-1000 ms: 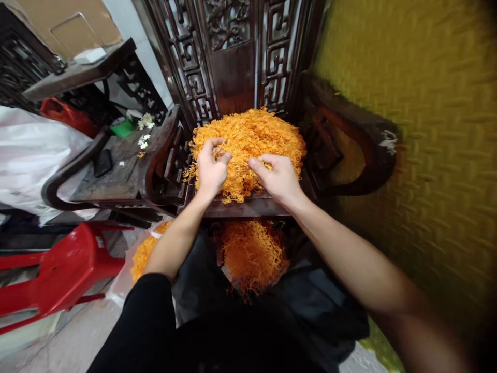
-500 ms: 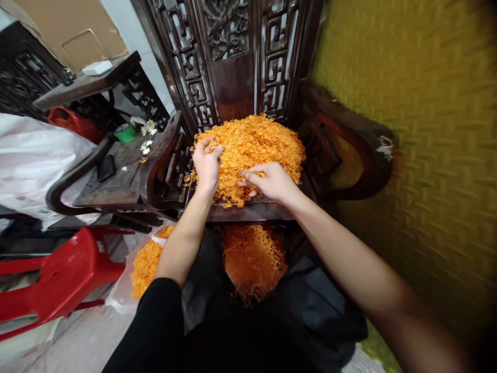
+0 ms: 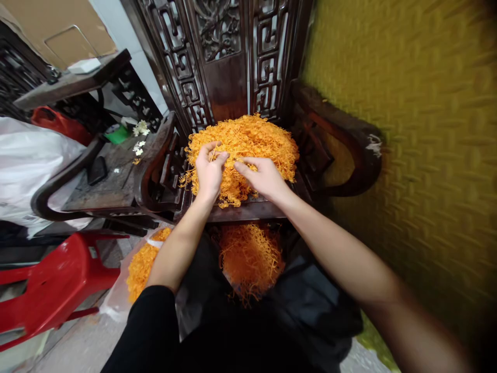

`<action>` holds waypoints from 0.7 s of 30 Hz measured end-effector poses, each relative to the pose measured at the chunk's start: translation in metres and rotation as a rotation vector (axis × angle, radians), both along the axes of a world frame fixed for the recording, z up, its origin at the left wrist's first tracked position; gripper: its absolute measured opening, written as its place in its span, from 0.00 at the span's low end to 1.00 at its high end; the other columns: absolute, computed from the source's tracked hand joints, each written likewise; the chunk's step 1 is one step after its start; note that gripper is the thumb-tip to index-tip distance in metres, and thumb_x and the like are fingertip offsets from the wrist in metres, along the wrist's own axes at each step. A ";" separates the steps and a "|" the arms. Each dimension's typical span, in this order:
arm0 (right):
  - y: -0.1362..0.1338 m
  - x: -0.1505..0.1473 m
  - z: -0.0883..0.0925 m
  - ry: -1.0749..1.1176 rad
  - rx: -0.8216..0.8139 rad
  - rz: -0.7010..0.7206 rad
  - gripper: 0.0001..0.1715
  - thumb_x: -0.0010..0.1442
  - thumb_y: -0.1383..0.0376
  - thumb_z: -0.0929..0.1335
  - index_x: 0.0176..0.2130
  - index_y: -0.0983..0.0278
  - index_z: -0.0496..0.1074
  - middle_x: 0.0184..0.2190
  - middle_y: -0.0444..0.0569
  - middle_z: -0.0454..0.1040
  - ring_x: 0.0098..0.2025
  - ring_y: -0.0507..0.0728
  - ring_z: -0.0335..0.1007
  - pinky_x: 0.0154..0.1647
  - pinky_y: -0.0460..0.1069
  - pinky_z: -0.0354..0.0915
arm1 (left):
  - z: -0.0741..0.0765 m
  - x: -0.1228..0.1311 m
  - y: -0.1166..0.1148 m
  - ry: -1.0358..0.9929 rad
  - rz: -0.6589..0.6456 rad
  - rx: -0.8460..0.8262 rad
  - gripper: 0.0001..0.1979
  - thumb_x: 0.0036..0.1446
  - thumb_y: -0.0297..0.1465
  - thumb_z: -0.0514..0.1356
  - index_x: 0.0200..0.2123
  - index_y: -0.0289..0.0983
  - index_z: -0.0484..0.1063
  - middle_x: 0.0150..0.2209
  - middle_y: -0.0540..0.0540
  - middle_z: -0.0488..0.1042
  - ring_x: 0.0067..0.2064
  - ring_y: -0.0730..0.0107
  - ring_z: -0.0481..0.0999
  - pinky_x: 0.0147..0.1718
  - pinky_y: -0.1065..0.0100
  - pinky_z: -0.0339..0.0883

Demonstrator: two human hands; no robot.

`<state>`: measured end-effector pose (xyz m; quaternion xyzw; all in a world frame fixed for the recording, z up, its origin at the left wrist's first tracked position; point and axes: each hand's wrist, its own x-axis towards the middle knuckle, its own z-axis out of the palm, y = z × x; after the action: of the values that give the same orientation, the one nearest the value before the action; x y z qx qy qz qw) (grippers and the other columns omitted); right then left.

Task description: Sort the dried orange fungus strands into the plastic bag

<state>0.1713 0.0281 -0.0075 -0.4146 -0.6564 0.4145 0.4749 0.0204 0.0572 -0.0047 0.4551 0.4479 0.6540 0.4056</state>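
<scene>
A big heap of thin, curly orange strands [image 3: 252,134] covers the seat of a dark carved wooden chair [image 3: 229,88]. Over the near left side of the heap, my left hand [image 3: 210,170] has its thumb and fingers pinched on orange strands. Close by on the right, my right hand [image 3: 266,177] faces it, thumb and fingertips closed together on a bit of the same strands. The fingertips of both hands almost meet. Below the seat edge, between my legs, sits a second mass of longer orange strands [image 3: 252,259], partly in shadow.
A clear plastic bag [image 3: 116,295] of orange strands stands on the floor at left, beside a red plastic stool [image 3: 58,280]. A wooden side table [image 3: 104,186] holds a dark phone-like object [image 3: 97,171], green tape [image 3: 117,133] and pale flower-like bits [image 3: 140,128]. A yellow woven-textured surface [image 3: 407,129] rises at right.
My right hand has moved up and left, closer to my left hand. The whole view has shifted slightly, so the surroundings sit a little further left.
</scene>
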 end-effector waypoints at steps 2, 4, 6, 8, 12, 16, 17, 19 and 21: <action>-0.006 -0.007 0.004 -0.064 0.123 -0.100 0.24 0.67 0.51 0.68 0.27 0.65 0.73 0.22 0.42 0.66 0.28 0.50 0.60 0.32 0.49 0.56 | 0.001 -0.002 0.005 0.009 0.034 0.005 0.17 0.49 0.25 0.69 0.44 0.38 0.73 0.28 0.52 0.70 0.26 0.75 0.68 0.23 0.73 0.57; -0.015 -0.012 0.008 -0.025 0.101 -0.089 0.23 0.66 0.54 0.68 0.25 0.65 0.74 0.19 0.42 0.66 0.26 0.50 0.60 0.30 0.48 0.56 | 0.009 -0.013 0.014 -0.039 0.150 0.027 0.16 0.50 0.26 0.69 0.43 0.39 0.72 0.30 0.52 0.71 0.25 0.77 0.65 0.23 0.74 0.55; -0.023 -0.013 0.010 0.051 -0.075 0.067 0.21 0.66 0.56 0.67 0.27 0.66 0.75 0.16 0.41 0.66 0.20 0.49 0.60 0.25 0.47 0.56 | 0.023 -0.032 0.022 -0.153 0.286 0.031 0.12 0.54 0.27 0.68 0.41 0.40 0.71 0.29 0.53 0.69 0.23 0.79 0.60 0.22 0.74 0.51; -0.026 -0.012 0.010 0.100 -0.302 0.237 0.17 0.64 0.59 0.67 0.30 0.67 0.76 0.20 0.45 0.73 0.17 0.48 0.64 0.18 0.46 0.54 | 0.039 -0.052 0.022 -0.270 0.301 0.014 0.09 0.57 0.26 0.65 0.39 0.41 0.69 0.28 0.54 0.68 0.22 0.79 0.55 0.21 0.73 0.50; -0.018 -0.009 0.003 0.218 -0.517 0.305 0.21 0.58 0.67 0.68 0.49 0.72 0.79 0.42 0.59 0.83 0.24 0.52 0.77 0.14 0.46 0.57 | 0.066 -0.065 -0.004 -0.314 0.049 0.087 0.08 0.59 0.27 0.65 0.40 0.44 0.73 0.31 0.51 0.72 0.23 0.76 0.60 0.24 0.69 0.57; -0.016 -0.015 0.000 0.210 -0.406 0.332 0.34 0.64 0.59 0.69 0.66 0.68 0.71 0.34 0.52 0.81 0.23 0.53 0.72 0.18 0.48 0.64 | 0.079 -0.053 -0.031 -0.192 -0.035 0.128 0.03 0.64 0.35 0.65 0.41 0.45 0.75 0.35 0.46 0.73 0.29 0.70 0.66 0.28 0.65 0.62; -0.017 -0.018 -0.001 0.148 -0.321 0.300 0.35 0.65 0.55 0.70 0.66 0.67 0.71 0.30 0.49 0.79 0.24 0.54 0.71 0.21 0.49 0.66 | 0.080 -0.049 -0.036 -0.154 -0.047 0.133 0.05 0.65 0.38 0.64 0.42 0.46 0.76 0.36 0.45 0.73 0.31 0.69 0.67 0.29 0.64 0.63; -0.017 -0.025 -0.003 0.018 -0.114 0.192 0.33 0.65 0.54 0.71 0.65 0.64 0.73 0.29 0.48 0.78 0.30 0.57 0.75 0.33 0.53 0.72 | 0.080 -0.042 -0.045 -0.093 -0.072 0.131 0.09 0.66 0.44 0.62 0.45 0.49 0.76 0.38 0.43 0.73 0.32 0.66 0.67 0.30 0.61 0.65; -0.014 -0.031 -0.005 -0.060 0.058 0.132 0.24 0.65 0.59 0.71 0.58 0.62 0.78 0.35 0.50 0.81 0.42 0.61 0.78 0.49 0.57 0.73 | 0.080 -0.035 -0.055 -0.062 -0.095 0.122 0.14 0.66 0.48 0.60 0.49 0.51 0.77 0.39 0.42 0.73 0.34 0.64 0.69 0.31 0.60 0.68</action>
<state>0.1401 0.0143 -0.0127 -0.3687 -0.7080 0.4133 0.4383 -0.0145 0.0024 0.0750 0.4793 0.3720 0.6740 0.4215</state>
